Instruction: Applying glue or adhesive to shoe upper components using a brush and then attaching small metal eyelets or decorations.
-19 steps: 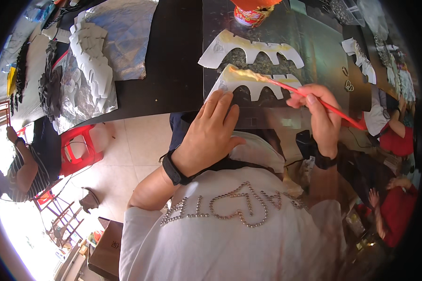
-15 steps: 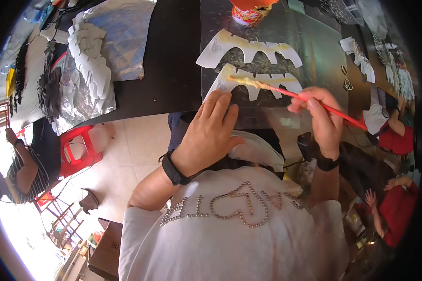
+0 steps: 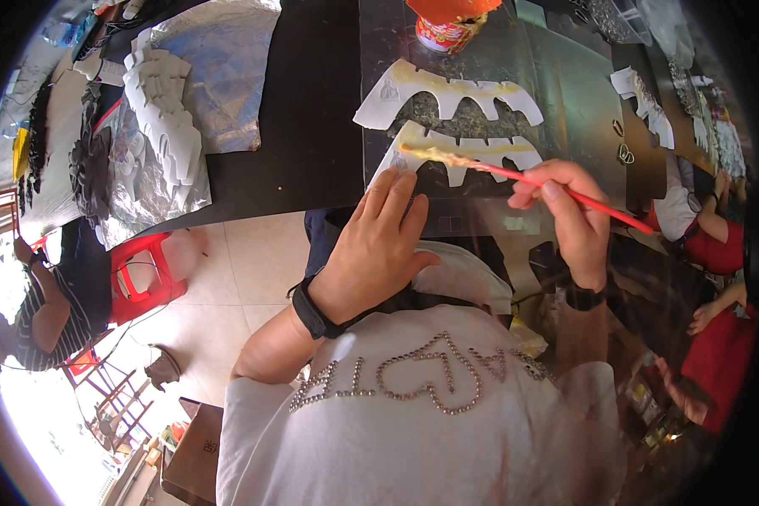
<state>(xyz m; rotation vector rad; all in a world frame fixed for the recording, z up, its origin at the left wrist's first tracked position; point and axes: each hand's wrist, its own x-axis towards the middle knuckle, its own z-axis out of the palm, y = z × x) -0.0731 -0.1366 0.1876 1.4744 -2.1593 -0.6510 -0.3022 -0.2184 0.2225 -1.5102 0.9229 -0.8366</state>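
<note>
Right grip (image 3: 572, 215) pinches a red brush (image 3: 510, 174) — tip over the nearer white cutout (image 3: 487, 150). Left grip (image 3: 375, 240) rests there, loosely spread.

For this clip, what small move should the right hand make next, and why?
Probably a light rightward stroke along the nearer white scalloped sheet with the slim red stick: the right hand grips it, its yellow-coated end sits at the sheet's left part, and the left hand's fingers lie on the lower left edge, seemingly steadying it.
</note>
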